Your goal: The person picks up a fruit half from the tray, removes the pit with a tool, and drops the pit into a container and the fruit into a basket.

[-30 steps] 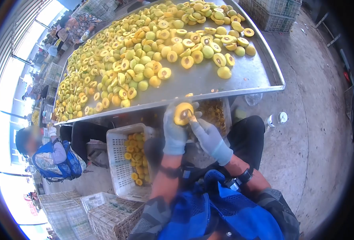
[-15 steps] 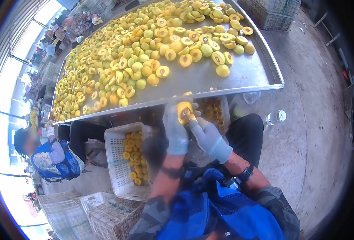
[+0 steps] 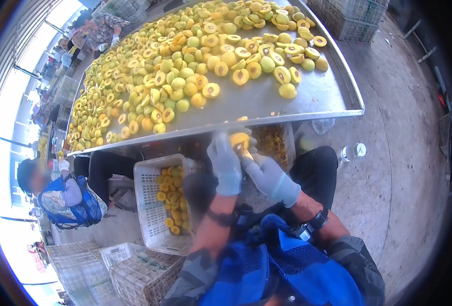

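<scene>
Yellow fruit half (image 3: 240,138) sits at the fingertips of the left hand (image 3: 227,166), below the near edge of the metal table (image 3: 236,108). Left hand grasps it, fingers up along its left and far sides; glove slightly blurred. Right hand (image 3: 272,179) is just to the right and nearer, fingers clenched around a small tan item (image 3: 243,152) that meets the near side of the fruit half; cannot tell exactly what it is.

Materials: both gloves pale grey, thin, fabric-like, snug at the wrists. Fruit half rounded, yellow. Table smooth, shiny sheet metal with raised rim, strewn with a fruit pile (image 3: 185,64), smooth green-yellow skins, flat oval cut faces, many with brown centres. Left of the left hand, on the floor, white plastic crate (image 3: 145,204), slotted walls, holding yellow fruit pieces (image 3: 172,201), some ring-like. Beyond the hands, under the table, a bin (image 3: 289,145) with small brownish-yellow bits. Right, on rough concrete floor (image 3: 384,204): a round-lidded container (image 3: 352,152). Far left, a seated co-worker (image 3: 73,199) in blue mesh vest. Near left, stacked lattice crates (image 3: 145,278), worn plastic.
</scene>
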A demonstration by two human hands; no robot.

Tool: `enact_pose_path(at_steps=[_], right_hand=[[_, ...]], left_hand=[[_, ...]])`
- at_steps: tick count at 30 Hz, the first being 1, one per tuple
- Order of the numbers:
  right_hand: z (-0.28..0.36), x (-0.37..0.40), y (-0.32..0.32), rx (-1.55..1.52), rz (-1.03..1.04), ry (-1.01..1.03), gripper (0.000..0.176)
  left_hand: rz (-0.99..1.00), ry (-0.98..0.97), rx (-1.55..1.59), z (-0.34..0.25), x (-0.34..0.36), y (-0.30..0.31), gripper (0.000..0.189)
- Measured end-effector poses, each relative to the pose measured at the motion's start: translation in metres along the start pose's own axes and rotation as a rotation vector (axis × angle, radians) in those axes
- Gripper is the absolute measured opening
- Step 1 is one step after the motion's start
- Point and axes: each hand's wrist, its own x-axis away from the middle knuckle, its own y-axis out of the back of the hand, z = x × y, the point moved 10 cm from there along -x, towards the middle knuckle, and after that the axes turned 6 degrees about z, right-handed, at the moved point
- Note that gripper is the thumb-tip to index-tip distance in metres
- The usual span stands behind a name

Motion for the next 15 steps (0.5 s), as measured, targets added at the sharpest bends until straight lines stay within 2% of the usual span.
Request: enact_pose_path(at_steps=[3, 6, 9, 12, 15], right_hand=[[0.002, 0.002, -0.002, -0.042, 0.036, -0.050, 0.040], [-0.003, 0.003, -0.004, 0.020, 0.021, -0.007, 0.040], [-0.008, 0.005, -0.012, -0.185, 0.063, -0.086, 0.040], [0.006, 0.011, -0.018, -0.336, 0.179, -0.166, 0.041], [0.003, 0.010, -0.020, -0.339, 0.240, -0.162, 0.042]], left_hand=[[0.039, -0.024, -0.033, -0.001, 0.000, 0.001, 0.054], [0.001, -0.025, -0.061, -0.002, 0.000, 0.001, 0.056], [-0.030, -0.071, -0.106, -0.003, 0.002, 0.005, 0.055], [0.001, -0.088, -0.107, -0.002, 0.003, 0.006, 0.054], [0.124, -0.136, -0.145, -0.007, -0.001, 0.002, 0.055]])
